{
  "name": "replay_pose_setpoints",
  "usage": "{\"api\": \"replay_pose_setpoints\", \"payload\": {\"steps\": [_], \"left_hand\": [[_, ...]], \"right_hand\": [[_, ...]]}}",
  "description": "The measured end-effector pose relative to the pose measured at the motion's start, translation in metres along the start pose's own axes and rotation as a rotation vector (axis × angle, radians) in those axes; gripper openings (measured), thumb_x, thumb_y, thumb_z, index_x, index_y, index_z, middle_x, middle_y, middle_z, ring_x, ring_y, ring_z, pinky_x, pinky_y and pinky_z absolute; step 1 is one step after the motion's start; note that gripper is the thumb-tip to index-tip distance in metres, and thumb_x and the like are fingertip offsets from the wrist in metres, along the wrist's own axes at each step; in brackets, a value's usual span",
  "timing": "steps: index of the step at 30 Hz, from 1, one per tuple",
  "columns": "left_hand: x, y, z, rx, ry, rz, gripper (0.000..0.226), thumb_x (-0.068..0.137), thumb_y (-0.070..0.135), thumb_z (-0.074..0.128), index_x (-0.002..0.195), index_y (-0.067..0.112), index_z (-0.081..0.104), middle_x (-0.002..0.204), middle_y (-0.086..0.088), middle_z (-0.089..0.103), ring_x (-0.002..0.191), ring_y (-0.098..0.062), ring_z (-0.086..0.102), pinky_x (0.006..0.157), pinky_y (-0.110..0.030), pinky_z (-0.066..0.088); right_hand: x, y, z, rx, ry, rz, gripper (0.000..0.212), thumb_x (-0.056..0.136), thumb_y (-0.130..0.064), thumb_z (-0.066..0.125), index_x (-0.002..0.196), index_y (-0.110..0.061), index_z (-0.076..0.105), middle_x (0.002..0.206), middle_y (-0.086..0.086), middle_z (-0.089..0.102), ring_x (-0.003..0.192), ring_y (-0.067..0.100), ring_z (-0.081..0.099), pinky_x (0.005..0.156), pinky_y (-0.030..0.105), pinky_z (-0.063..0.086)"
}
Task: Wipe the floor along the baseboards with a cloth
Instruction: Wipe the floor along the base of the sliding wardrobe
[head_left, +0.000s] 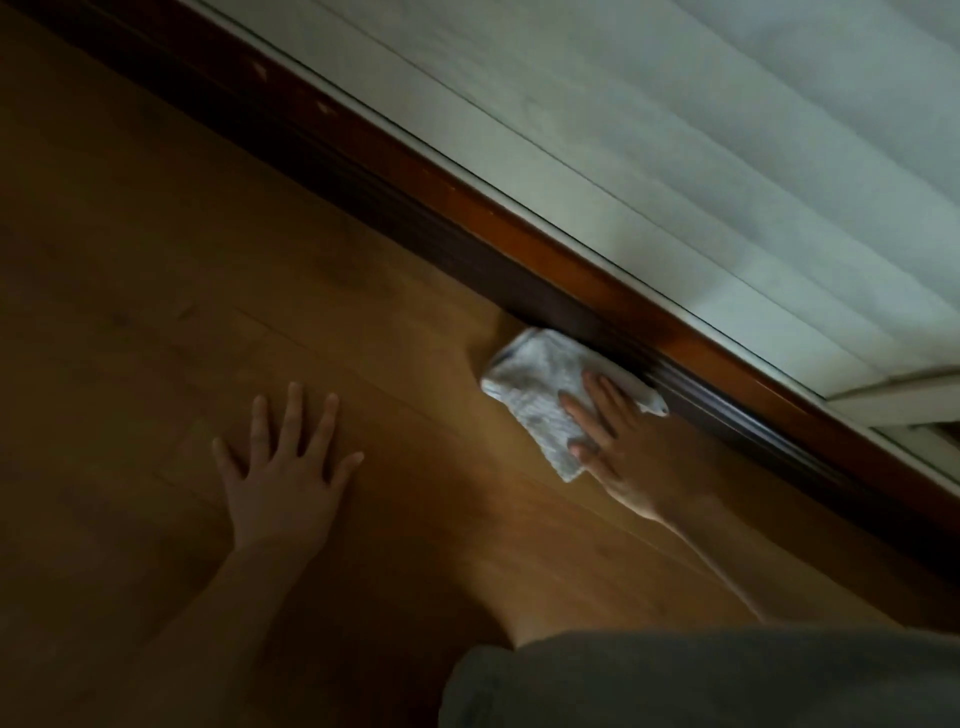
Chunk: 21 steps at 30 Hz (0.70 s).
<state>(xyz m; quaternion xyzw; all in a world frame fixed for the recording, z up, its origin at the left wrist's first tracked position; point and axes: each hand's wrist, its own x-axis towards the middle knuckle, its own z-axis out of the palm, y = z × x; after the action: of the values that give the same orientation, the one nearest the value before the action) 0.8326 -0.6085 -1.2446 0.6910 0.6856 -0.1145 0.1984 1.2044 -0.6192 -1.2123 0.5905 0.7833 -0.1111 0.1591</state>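
1. Pressing flat on the cloth (540, 395), the right hand (631, 452) lies with fingers straight and spread over the cloth's near half; nothing curled around it, palm down
2. Cloth: pale, folded, lying on the wooden floor (156, 260); its far edge sits right up against the dark baseboard (415, 228), the rest spread out over the floor boards
3. Left hand (288, 467): flat on the bare floor, fingers straight and splayed, holding nothing; well apart from the cloth, on its left
4. Both forearms bare; right forearm runs from the lower middle of the view up to the hand, with a grey sleeve (701, 680) at the bottom edge
5. Baseboard runs diagonally from upper left down to lower right, dark brown with a lighter reddish strip along its top
6. Above the baseboard: a pale frame line, then white pleated fabric, likely a curtain (727, 130), lit from behind
7. Light: dim over the floor at left, brighter near the cloth and right hand
8. Picture is soft and slightly blurred; the cloth's weave and floor grain are hard to make out
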Motion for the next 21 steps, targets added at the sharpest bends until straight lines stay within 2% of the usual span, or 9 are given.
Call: {"api": "replay_pose_setpoints", "payload": {"steps": [2,5,7,9,10,14,17,19,21], "left_hand": [[-0.001,-0.002,0.002,-0.022,0.017,0.003,0.070,0.085,0.068,0.003,0.149,0.044,-0.011,0.161,0.007,-0.017,0.148,-0.025,-0.015,0.113,-0.063,0.003],[0.000,-0.003,0.005,-0.006,0.038,0.011,0.069,0.088,0.067,0.007,0.150,0.044,-0.008,0.162,0.004,-0.010,0.149,-0.026,-0.011,0.112,-0.064,0.005],[0.001,-0.004,0.008,-0.008,0.060,0.012,0.068,0.090,0.066,0.011,0.151,0.043,-0.004,0.163,0.003,-0.006,0.149,-0.026,-0.009,0.112,-0.064,0.006],[0.001,-0.004,0.010,-0.006,0.079,0.014,0.065,0.093,0.066,0.013,0.152,0.042,0.000,0.163,0.002,-0.001,0.149,-0.027,-0.005,0.111,-0.065,0.007],[0.000,-0.005,0.010,0.003,0.084,0.017,0.064,0.095,0.066,0.013,0.153,0.042,0.001,0.163,0.002,0.000,0.149,-0.028,-0.004,0.111,-0.065,0.007],[0.001,-0.004,0.009,0.004,0.072,0.004,0.068,0.090,0.067,0.012,0.153,0.043,0.001,0.163,0.004,-0.003,0.149,-0.026,-0.007,0.112,-0.064,0.006],[0.000,-0.003,0.009,-0.009,0.083,0.010,0.068,0.089,0.066,0.014,0.153,0.043,0.003,0.163,0.004,-0.003,0.149,-0.026,-0.007,0.112,-0.064,0.005],[0.000,-0.003,0.010,-0.014,0.079,0.012,0.068,0.090,0.067,0.014,0.153,0.043,0.004,0.163,0.003,-0.002,0.149,-0.026,-0.008,0.112,-0.064,0.005],[0.000,-0.004,0.011,-0.023,0.087,0.008,0.068,0.090,0.067,0.016,0.152,0.043,0.005,0.163,0.004,-0.002,0.149,-0.026,-0.007,0.112,-0.065,0.005]], "right_hand": [[-0.016,0.008,0.004,0.016,-0.070,0.041,0.058,0.100,-0.056,0.014,0.153,-0.036,0.003,0.162,0.002,0.001,0.148,0.017,0.010,0.098,0.030,0.044],[0.015,-0.004,0.002,0.025,0.000,0.016,0.057,0.101,-0.053,0.016,0.154,-0.034,0.009,0.162,0.005,0.003,0.147,0.018,0.015,0.103,0.034,0.040],[0.053,-0.025,-0.001,0.061,0.045,-0.058,0.057,0.102,-0.054,0.014,0.153,-0.036,0.000,0.162,0.002,-0.010,0.149,0.015,-0.002,0.115,0.037,0.022],[0.082,-0.041,-0.005,0.111,0.025,-0.115,0.057,0.101,-0.054,0.014,0.152,-0.038,-0.007,0.160,0.000,-0.021,0.147,0.014,-0.016,0.118,0.037,0.004],[0.085,-0.042,-0.008,0.117,0.019,-0.124,0.057,0.101,-0.054,0.014,0.152,-0.039,-0.009,0.159,-0.001,-0.023,0.146,0.013,-0.019,0.119,0.038,0.001],[0.028,-0.003,0.006,-0.003,0.050,-0.078,0.058,0.101,-0.055,0.014,0.151,-0.038,-0.011,0.160,-0.002,-0.020,0.148,0.014,-0.011,0.113,0.036,0.014],[-0.033,0.030,0.024,0.093,-0.023,0.043,0.060,0.099,-0.054,0.020,0.153,-0.037,0.001,0.162,-0.003,-0.011,0.149,0.015,-0.004,0.111,0.043,0.029],[-0.056,0.043,0.030,0.118,-0.064,0.078,0.060,0.098,-0.054,0.022,0.153,-0.038,0.003,0.163,-0.002,-0.007,0.149,0.015,-0.006,0.112,0.050,0.031],[-0.057,0.043,0.029,0.106,-0.083,0.095,0.059,0.099,-0.053,0.019,0.153,-0.037,0.001,0.162,0.000,-0.009,0.149,0.015,-0.009,0.112,0.049,0.032]]}}
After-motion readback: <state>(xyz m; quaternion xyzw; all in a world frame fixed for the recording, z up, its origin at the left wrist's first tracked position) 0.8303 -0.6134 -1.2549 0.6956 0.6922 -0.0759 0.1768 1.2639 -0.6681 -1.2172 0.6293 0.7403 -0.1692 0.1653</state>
